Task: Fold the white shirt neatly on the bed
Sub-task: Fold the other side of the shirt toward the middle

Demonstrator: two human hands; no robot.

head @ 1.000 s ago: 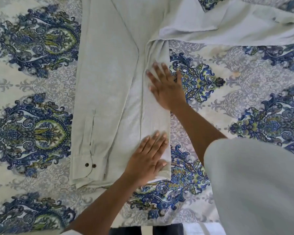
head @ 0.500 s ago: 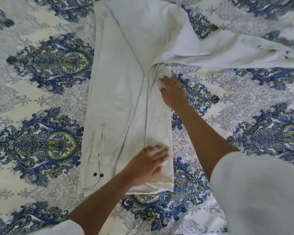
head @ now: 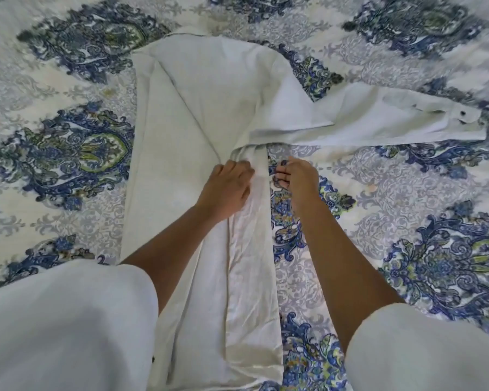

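A: Where's the white shirt (head: pixel 187 114)?

B: Flat on the bed (head: pixel 54 88), one sleeve (head: pixel 378 119) flung right. Your left hand (head: pixel 227 187) has slid up from the hem; it presses the bunched fold, fingers together. Your right hand (head: pixel 299 176), curled loosely, has slipped off the edge. The sleeve likely comes next.

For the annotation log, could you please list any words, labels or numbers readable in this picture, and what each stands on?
None: no readable text shows on the white cotton shirt or the blue floral patterned bedspread. The shirt's dark cuff button bears no legible mark.
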